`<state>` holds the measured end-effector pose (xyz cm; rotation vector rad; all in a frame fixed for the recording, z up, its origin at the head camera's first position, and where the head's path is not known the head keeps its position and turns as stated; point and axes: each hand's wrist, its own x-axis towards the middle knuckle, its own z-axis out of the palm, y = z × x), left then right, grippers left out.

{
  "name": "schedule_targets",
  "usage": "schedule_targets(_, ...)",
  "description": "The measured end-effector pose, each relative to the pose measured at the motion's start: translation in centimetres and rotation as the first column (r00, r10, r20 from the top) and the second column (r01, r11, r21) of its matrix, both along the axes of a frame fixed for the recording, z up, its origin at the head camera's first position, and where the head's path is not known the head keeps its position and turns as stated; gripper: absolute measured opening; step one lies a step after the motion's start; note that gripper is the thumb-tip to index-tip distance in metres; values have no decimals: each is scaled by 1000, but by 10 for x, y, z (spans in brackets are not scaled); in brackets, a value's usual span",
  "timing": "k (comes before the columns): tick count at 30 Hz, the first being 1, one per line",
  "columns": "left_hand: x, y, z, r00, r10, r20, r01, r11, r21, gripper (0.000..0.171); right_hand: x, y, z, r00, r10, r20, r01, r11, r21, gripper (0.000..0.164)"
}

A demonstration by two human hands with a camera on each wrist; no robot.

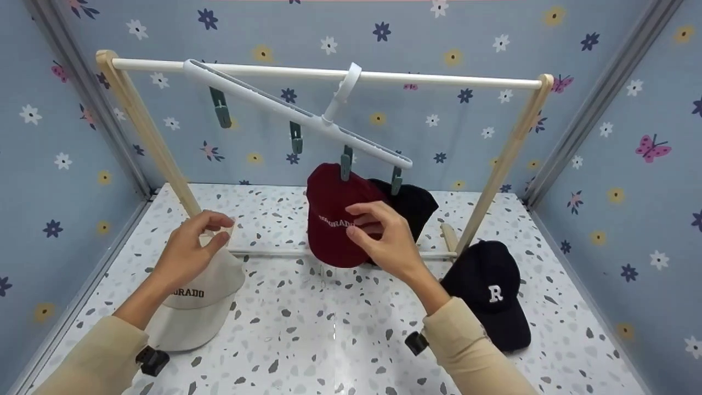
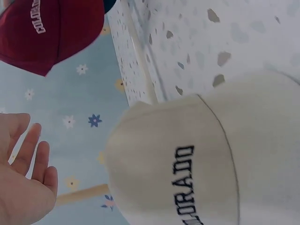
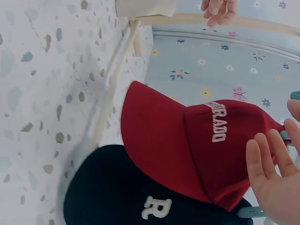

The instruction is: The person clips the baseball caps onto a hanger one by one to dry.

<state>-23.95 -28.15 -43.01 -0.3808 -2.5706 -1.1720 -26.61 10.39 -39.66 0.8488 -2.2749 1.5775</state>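
A maroon cap lettered in white hangs from a clip on a white hanger. Behind it a black cap hangs from the end clip; in the right wrist view a dark cap bears a white R. My right hand, fingers loosely bent, is in front of the maroon cap and holds nothing; whether it touches the cap I cannot tell. My left hand, also holding nothing, hovers over a cream cap with dark COLORADO lettering.
The hanger hooks over the white rail of a wooden-legged rack, tilted down to the right. Two more clips dangle from its left half without caps. A navy R cap lies on the speckled tabletop at right. Flowered panels enclose the back and sides.
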Motion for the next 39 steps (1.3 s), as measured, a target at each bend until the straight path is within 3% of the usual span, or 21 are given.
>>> schedule_targets(12,2,-44,-19,996,78,41,-76,997,-32,23,6,-7,-22,988,76,133,-81,996,35,39)
schedule_targets(21,-5,-69,-36,993,108,40,-104,991,-83,31,8,-13,-33,975,124,184,-136,989,52,43)
schedule_targets(26,-9,-78,-43,984,106,145,-91,990,-104,44,9,-15,-36,972,133,193,-146,988,50,43)
schedule_targets(32,-14,-86,-48,942,76,328,-44,993,-106,61,10,-16,-38,967,146,210,-158,987,40,43)
schedule_targets(39,-19,-90,-53,918,55,393,-22,996,-87,62,12,-19,-45,959,143,245,-153,988,21,42)
